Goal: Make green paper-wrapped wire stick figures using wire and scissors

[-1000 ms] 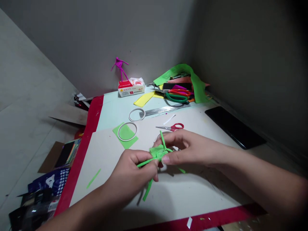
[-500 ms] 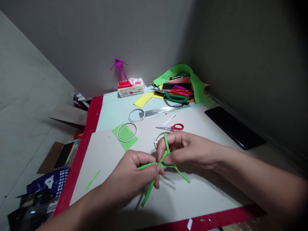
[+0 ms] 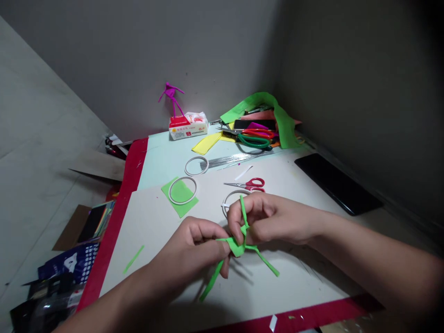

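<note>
Two bare hands, the left hand (image 3: 189, 256) and the right hand (image 3: 274, 219), both with rounded knuckles and slim, smooth fingers (image 3: 251, 208). On the right thumb (image 3: 237, 226), a short nail, cut close to the fingertip. Behind the hands, two bare forearms, long and without any cloth on them. The left forearm (image 3: 118, 296) narrow at the wrist, wider toward the bottom edge of the view, and partly in shadow there. The right forearm (image 3: 378, 256) also narrow at the wrist, becoming wider toward the right edge of the view, and darker near that edge. On the skin, no clear markings to be seen at this distance.
</note>
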A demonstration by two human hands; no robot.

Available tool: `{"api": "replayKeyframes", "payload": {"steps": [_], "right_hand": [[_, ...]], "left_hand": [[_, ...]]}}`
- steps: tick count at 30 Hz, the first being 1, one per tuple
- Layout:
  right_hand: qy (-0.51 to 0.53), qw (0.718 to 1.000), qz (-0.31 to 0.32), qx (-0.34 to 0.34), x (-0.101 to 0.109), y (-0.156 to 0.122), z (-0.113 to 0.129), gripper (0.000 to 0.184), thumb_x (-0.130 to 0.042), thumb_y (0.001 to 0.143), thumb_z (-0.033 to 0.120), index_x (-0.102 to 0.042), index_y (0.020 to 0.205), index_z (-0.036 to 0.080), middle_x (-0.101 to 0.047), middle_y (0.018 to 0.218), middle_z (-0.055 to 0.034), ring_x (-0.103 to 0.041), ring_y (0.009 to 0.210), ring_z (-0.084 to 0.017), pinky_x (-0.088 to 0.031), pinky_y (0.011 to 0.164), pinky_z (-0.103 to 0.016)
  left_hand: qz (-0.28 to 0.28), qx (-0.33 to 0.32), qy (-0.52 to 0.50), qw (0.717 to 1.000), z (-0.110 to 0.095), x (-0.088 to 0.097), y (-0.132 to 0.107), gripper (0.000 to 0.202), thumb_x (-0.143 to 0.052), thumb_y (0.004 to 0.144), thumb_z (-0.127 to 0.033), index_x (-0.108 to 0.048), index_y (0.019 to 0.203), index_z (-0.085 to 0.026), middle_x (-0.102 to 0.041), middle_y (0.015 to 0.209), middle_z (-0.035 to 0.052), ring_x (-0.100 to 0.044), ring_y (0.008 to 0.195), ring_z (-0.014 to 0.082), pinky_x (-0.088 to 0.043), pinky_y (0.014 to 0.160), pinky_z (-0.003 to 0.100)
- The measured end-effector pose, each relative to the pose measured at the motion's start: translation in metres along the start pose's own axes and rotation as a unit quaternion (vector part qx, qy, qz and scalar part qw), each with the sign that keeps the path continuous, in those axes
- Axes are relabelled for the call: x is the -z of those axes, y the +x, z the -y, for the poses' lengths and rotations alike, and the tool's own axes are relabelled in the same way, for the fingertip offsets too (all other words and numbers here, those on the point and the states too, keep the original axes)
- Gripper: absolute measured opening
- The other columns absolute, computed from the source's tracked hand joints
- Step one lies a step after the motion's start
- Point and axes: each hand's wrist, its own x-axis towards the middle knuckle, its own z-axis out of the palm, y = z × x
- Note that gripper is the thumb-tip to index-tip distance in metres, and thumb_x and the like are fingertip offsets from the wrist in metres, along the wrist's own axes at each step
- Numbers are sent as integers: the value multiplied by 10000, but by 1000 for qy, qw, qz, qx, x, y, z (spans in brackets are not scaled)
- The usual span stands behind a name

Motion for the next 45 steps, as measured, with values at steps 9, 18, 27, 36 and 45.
{"api": "replayKeyframes", "payload": {"steps": [9,18,27,36,45], "right_hand": [[-61,998,-25,-9,-1,-2,6,188,-502,611,64,-654,709,115,-576,596,39,-455,526,-59,-325,500,-190],[17,1000,2,12,1,-2,3,310,-605,645,107,-557,948,153,-598,852,-14,-574,752,-129,-415,665,-252],[-73,974,-213,28,-26,4,-11,297,-761,712,300,-536,868,187,-573,773,21,-499,700,-111,-382,632,-223],[-15,969,-229,93,-23,6,-17,128,-726,731,200,-603,745,168,-583,701,44,-512,675,-90,-390,652,-210],[-181,941,-272,84,-24,5,-8,75,-667,742,126,-614,695,152,-598,670,16,-554,664,-112,-430,636,-238]], "left_hand": [[51,6,-1,999,-3,2,2,163,-624,763,-246,-712,669,-144,-647,575,28,-517,525,116,-387,559,248],[-48,-26,138,989,-8,-5,-3,332,-530,855,-242,-636,550,-164,-567,542,-17,-464,532,93,-368,559,215],[-211,-297,406,838,-3,-12,0,210,-530,733,-114,-712,628,-133,-624,552,16,-526,532,127,-414,555,250],[-234,-327,437,804,-4,-9,-1,230,-534,787,-130,-735,676,-108,-629,535,24,-522,492,120,-405,502,239],[-147,-213,363,895,-7,-8,1,234,-559,837,-201,-732,685,-162,-710,699,22,-621,670,160,-466,623,241]]}}
